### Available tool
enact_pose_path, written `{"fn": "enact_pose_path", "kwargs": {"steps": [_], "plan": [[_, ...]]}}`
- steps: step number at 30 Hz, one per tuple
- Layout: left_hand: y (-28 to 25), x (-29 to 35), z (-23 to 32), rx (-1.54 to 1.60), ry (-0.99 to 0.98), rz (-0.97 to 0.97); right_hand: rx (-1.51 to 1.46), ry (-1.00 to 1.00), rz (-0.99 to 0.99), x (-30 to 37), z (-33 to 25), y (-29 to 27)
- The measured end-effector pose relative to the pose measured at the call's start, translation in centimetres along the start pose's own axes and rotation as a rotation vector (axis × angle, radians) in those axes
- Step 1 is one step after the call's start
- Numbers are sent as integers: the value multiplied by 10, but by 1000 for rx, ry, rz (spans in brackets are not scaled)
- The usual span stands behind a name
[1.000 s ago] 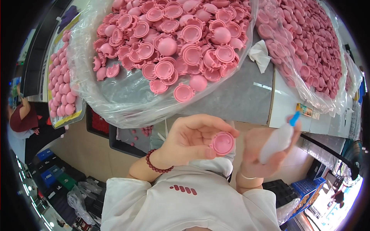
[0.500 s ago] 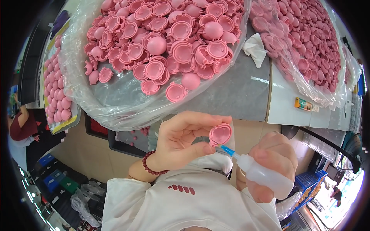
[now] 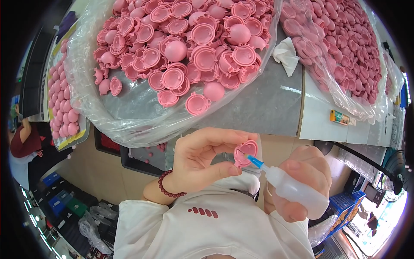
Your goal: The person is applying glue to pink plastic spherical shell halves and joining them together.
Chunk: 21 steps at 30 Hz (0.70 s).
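Between the thumb and fingertips of my left hand is a pink plastic half shell, its hollow side turned toward the right. My right hand is wrapped around a white squeeze bottle, which lies tilted with its nozzle pointing up and left. The blue nozzle tip overlaps the shell's rim, and its thin end reaches over the hollow; whether it touches the inside I cannot tell. Both hands are in front of my body, below the table's near edge.
Clear plastic sheeting holds a heap of pink half shells; another bagged heap is at the right. A crumpled white tissue and a lighter lie on the table. At the left stands a tray of pink balls; a person is beyond.
The nozzle has shifted from the shell's lower edge up over its hollow. My left hand has turned the shell slightly. One loose shell on the sheeting at the left has tipped.
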<state>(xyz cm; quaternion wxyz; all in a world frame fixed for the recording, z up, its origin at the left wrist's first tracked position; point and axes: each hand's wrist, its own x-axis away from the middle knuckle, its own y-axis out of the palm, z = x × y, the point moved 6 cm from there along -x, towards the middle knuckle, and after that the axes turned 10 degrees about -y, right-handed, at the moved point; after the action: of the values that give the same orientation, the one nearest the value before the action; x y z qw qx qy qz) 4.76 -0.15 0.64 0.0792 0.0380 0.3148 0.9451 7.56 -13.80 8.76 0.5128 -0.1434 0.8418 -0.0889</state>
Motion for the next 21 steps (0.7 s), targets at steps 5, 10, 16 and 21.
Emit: {"fn": "enact_pose_path", "kwargs": {"steps": [5,10,16,21], "plan": [[2,-1,5,-35,37,-12,-11,-56,67,0,1,-7],[0,3,12,-268,137,55,42,21,106,0,1,-6],[7,9,30,-768,373,158,17,-19,71,2,3,0],[10,7,33,-926,530,195,-85,-53,186,13,8,-21]]}}
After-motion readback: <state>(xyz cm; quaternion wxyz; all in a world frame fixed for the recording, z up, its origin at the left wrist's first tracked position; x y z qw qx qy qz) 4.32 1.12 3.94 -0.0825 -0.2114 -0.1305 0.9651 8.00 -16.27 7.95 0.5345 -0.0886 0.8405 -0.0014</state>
